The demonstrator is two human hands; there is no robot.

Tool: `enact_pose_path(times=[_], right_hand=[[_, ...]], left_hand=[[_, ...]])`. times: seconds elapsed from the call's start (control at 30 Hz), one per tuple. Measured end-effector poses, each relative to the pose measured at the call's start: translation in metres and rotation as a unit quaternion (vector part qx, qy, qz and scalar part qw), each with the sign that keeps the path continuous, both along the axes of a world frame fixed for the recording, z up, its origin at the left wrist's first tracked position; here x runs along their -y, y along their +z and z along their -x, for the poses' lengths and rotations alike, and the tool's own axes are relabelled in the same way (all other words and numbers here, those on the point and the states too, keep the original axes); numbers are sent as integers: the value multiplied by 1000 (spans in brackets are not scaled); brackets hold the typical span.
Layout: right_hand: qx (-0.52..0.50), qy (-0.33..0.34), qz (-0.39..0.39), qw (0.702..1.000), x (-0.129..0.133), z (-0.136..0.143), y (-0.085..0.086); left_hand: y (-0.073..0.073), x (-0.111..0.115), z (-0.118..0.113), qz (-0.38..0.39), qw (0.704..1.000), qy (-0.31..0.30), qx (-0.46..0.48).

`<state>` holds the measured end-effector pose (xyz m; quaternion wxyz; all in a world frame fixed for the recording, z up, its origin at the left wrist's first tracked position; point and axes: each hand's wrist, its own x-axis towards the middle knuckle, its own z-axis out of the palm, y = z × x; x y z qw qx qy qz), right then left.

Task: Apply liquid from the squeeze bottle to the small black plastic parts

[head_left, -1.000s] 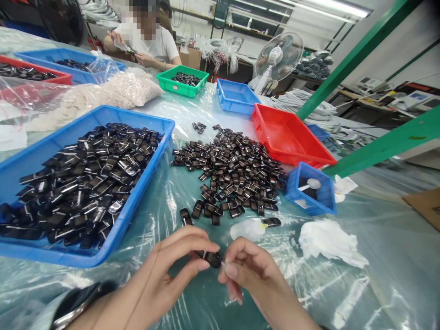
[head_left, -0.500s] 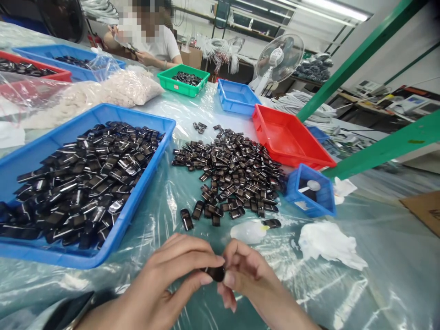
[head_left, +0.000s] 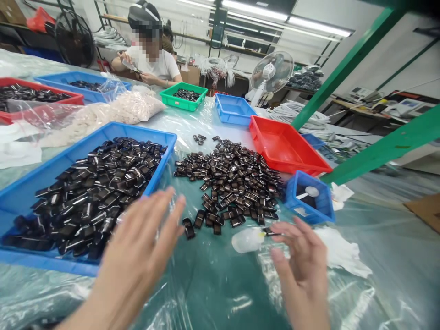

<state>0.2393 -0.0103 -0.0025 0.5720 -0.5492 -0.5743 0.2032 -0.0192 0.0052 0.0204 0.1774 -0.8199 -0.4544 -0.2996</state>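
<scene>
My left hand (head_left: 144, 243), smeared by motion, is over the near right edge of the large blue tray (head_left: 165, 158), fingers stretched out and nothing visible in it. Small glossy black plastic casings (head_left: 106, 178) fill that tray. Right of centre, my right hand (head_left: 302, 261) has its thumb and fingers apart. Its fingertips are beside a single black casing (head_left: 269, 232) at the yellowish tip of a translucent squeeze bottle (head_left: 245, 240); whether they touch it I cannot tell. A loose pile of similar casings (head_left: 233, 178) lies beyond the bottle.
A small blue bin (head_left: 292, 208) holds a white spoon (head_left: 311, 191). White crumpled tissue (head_left: 347, 252) lies at right. Behind are a red tray (head_left: 285, 142), a green tray (head_left: 182, 103) of casings and a bag of beige pieces (head_left: 137, 107). A green post (head_left: 350, 68) crosses the right. Another person (head_left: 161, 66) sits opposite.
My hands have separated: the left moved left to the tray, the right moved right to the bottle. The black casing held between them no longer shows in either hand. The view has tilted up slightly.
</scene>
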Motion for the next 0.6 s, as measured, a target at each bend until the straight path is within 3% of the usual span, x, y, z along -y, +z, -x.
enact_pose_path(times=[0.07,0.1,0.13,0.23,0.43,0.6], right_hand=[[9,46,113,992,-3,5,-9],[16,68,161,985,-3,8,-12],[21,86,200,976,-3,10,-15],[40,111,258,959,-2,15,-18],[45,130,258,956,-4,10,-15],[18,131,252,959,0,9,-14]], left_hand=[[-11,-8,-24,41,998,1,-42],[-19,-10,-31,110,993,29,-29],[-27,-11,-35,182,982,43,-9],[-42,-17,-35,260,964,42,37],[-33,-19,-31,352,920,-63,161],[-26,-11,-30,410,875,-76,246]])
